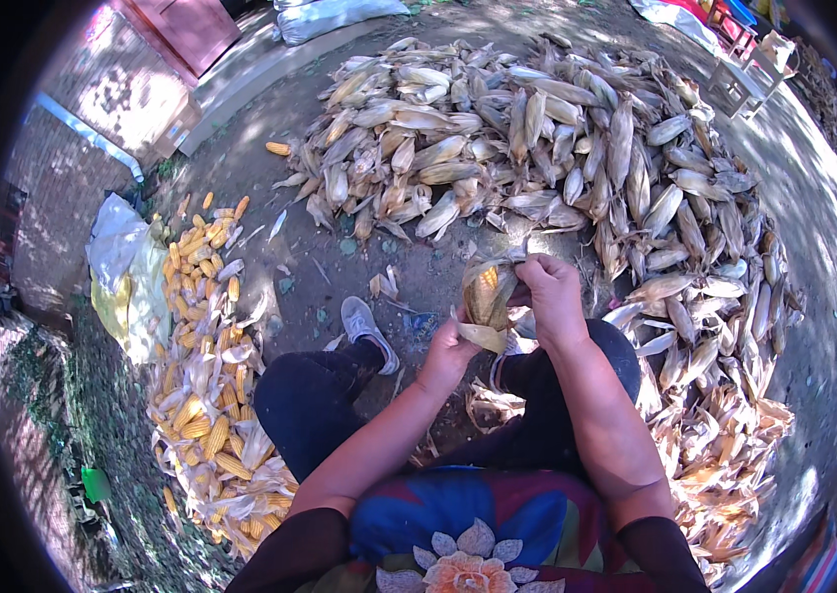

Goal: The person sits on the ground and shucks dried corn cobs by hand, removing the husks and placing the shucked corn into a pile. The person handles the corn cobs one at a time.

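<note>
Between my hands is an ear of corn (487,293), its husk partly parted so that yellow kernels show. My left hand (452,347) grips the husk at the lower end, where a pale leaf (483,337) sticks out. At the upper right, my right hand (548,289) has its fingers closed on the husk beside the ear's tip. Beyond them lies a large heap of unhusked corn ears (455,148), curving round to the right. On my left is a long pile of husked yellow cobs (215,437) mixed with loose husks.
Stripped husks (722,474) are heaped at my right side. White and yellow sacks (126,274) lie beyond the cob pile at left. A single cob (278,149) rests by the big heap. A small wooden stool (737,89) stands far right. My shoe (370,330) is on the ground.
</note>
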`<state>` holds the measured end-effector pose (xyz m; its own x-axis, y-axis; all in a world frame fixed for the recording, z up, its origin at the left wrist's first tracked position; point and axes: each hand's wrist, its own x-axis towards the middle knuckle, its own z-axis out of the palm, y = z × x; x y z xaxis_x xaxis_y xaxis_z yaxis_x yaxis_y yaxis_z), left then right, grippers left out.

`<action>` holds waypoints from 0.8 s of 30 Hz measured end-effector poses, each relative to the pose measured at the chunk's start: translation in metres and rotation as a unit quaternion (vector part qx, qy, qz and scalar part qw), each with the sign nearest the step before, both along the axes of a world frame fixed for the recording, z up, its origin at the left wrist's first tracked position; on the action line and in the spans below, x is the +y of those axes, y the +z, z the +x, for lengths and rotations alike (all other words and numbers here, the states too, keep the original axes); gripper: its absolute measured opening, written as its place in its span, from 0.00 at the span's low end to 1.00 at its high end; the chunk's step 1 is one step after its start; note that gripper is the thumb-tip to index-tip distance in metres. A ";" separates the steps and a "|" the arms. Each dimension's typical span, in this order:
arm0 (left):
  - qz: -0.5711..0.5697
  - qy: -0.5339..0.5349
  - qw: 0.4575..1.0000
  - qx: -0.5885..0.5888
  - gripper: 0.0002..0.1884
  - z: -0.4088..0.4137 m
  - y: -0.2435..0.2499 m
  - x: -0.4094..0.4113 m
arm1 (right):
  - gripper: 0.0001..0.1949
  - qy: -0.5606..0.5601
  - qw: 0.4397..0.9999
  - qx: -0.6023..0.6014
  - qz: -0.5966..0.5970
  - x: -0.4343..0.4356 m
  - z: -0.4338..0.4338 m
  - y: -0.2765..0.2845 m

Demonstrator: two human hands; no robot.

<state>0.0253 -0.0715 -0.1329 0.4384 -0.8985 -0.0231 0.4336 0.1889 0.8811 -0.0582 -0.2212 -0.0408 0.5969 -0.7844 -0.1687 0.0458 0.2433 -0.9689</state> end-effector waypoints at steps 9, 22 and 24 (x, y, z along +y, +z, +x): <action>-0.029 0.071 0.996 -0.044 0.30 0.019 0.106 -0.012 | 0.07 0.114 0.986 -0.063 0.103 0.013 0.007 0.005; 0.059 0.336 0.904 0.258 0.13 0.084 0.046 -0.017 | 0.15 0.391 0.901 -0.129 0.136 0.015 -0.015 0.003; 0.070 0.367 0.906 0.200 0.13 0.081 0.056 -0.014 | 0.14 0.448 0.893 0.009 -0.042 0.018 -0.010 0.006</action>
<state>0.1066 -0.0856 -0.0767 0.8476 -0.3445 -0.4035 0.5267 0.4544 0.7184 -0.0680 -0.2030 -0.0350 0.9889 -0.0044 -0.1487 -0.1475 0.1012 -0.9839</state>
